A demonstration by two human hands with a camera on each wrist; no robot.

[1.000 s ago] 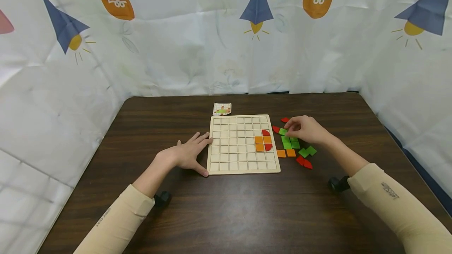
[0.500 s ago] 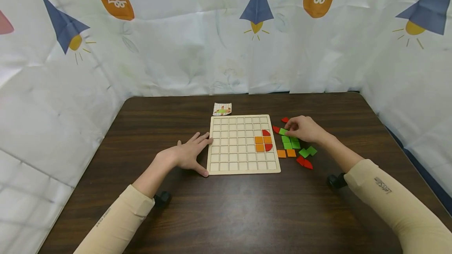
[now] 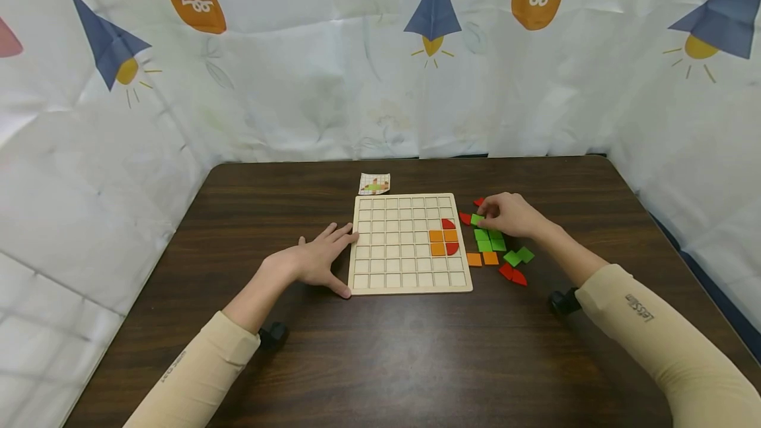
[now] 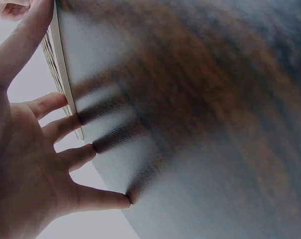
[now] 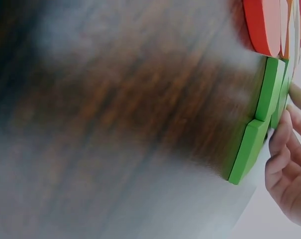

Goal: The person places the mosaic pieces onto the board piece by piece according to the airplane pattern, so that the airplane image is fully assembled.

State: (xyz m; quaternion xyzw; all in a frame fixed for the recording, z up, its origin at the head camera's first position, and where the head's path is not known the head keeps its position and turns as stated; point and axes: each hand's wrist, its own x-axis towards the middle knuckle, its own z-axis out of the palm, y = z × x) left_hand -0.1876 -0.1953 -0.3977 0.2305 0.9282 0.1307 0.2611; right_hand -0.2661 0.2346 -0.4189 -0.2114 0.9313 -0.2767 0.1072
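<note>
A pale wooden grid board point(image 3: 386, 263) lies flat on the dark table. Its right side bears orange squares point(image 3: 436, 249) and red quarter-round pieces point(image 3: 452, 248). My left hand point(image 3: 312, 261) is spread at the board's left edge, thumb at the near corner and fingertips along the side; the left wrist view shows the fingers point(image 4: 75, 158) straight and apart. To the right of the board, my right hand point(image 3: 510, 214) pinches a green square tile point(image 3: 477, 220) between thumb and fingers, partly hidden. Other green tiles point(image 5: 247, 152) stand close by in the right wrist view.
More green squares point(image 3: 511, 257), orange squares point(image 3: 490, 257) and red pieces point(image 3: 513, 275) lie loose right of the board. A small picture card point(image 3: 374, 184) sits beyond its far left corner. A white printed curtain point(image 3: 333, 98) hangs behind the table point(image 3: 380, 362).
My right hand and forearm have shifted slightly left, and the green tile at its fingertips has moved a little. My left hand and the board stay put.
</note>
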